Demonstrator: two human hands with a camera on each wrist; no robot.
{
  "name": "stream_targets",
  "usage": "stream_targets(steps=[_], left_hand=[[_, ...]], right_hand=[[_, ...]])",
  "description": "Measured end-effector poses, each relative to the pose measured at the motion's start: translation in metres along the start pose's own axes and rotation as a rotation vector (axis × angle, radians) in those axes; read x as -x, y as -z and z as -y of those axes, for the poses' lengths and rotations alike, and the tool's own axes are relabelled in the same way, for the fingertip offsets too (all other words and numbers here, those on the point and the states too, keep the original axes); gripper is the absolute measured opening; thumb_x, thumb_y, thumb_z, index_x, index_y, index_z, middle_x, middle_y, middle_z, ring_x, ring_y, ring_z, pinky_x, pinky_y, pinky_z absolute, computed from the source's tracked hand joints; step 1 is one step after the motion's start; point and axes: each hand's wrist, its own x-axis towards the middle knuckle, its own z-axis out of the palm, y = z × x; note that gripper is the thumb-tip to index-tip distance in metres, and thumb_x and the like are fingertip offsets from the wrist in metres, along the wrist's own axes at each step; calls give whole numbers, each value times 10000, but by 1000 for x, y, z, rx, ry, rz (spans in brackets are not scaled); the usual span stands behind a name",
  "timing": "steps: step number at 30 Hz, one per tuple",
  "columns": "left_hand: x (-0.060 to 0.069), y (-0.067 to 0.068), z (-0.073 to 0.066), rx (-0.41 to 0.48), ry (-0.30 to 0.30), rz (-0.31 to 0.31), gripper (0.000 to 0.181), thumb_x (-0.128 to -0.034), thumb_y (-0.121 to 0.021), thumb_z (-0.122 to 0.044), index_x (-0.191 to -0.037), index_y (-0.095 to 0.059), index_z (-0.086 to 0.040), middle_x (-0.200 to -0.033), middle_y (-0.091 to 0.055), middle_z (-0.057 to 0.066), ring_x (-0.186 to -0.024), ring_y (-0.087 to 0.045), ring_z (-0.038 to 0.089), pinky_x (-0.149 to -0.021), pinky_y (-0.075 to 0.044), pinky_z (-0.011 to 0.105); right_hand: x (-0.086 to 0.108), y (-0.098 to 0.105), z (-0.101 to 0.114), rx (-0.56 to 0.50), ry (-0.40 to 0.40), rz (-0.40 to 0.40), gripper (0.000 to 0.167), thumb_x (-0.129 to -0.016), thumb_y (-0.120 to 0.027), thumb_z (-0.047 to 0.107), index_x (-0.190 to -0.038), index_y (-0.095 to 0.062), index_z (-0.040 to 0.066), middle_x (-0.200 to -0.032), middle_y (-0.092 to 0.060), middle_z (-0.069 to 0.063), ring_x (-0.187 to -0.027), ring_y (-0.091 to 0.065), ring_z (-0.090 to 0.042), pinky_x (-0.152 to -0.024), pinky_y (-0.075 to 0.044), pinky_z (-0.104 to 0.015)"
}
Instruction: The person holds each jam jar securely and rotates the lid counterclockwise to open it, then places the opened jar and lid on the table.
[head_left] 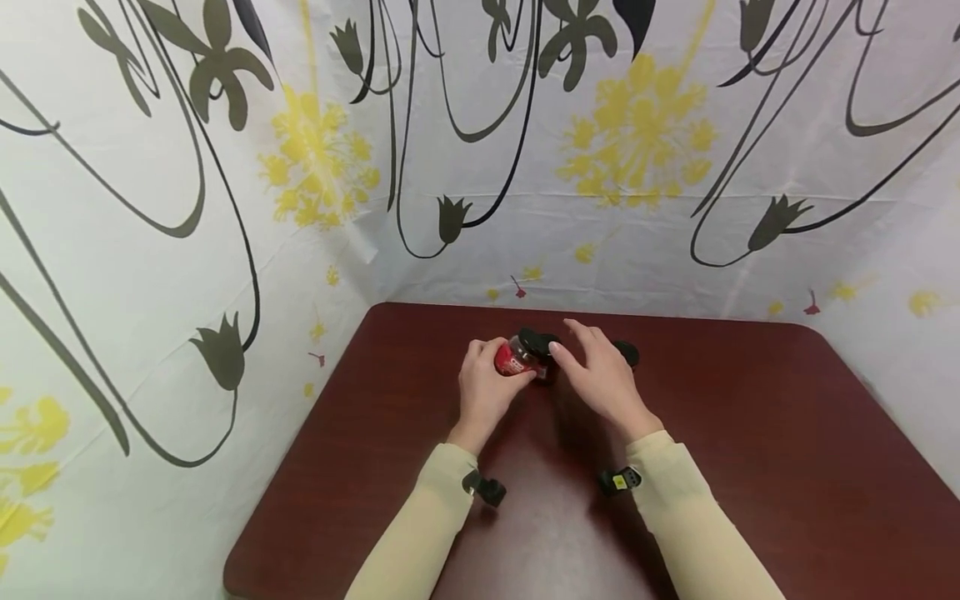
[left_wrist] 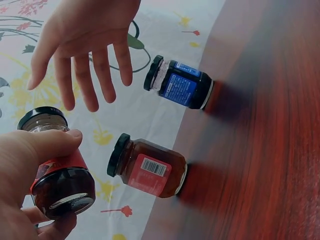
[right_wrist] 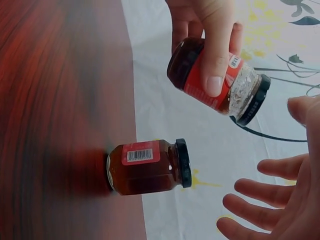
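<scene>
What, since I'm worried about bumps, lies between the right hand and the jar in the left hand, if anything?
Nothing visible: only patterned cloth shows behind the gap between the right hand and the held jar. The other red-labelled jar stands outside it.

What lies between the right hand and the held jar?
Nothing: the right wrist view shows a bare gap between the right hand and the held jar, with cloth behind.
</scene>
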Motion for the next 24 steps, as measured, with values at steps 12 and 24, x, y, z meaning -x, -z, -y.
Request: stream_targets(steps=[12, 24], left_hand=[[5, -3, -2, -39, -82, -21, 623, -709, -923, -415, -1224, -681, -162, -1067, -519, 7, -969, -548, 174, -834, -544, 359], [10, -4, -1, -84, -153, -18, 592, -705, -921, -428, -1196, -691, -191, -1073, -507, 14, -964, -501, 173, -809, -522, 353]], right_hand=[[-2, -7, 4, 11, -58, -28, 754, -943, -417, 742, -1496, -480, 234, -1227, -653, -60, -1014, -634, -254, -811, -485, -537], [-2, -13, 9, -35, -55, -46, 674, -931, -458, 737, -1340, -628, 229, -989, -697, 48, -850, -624, -172, -710, -482, -418]])
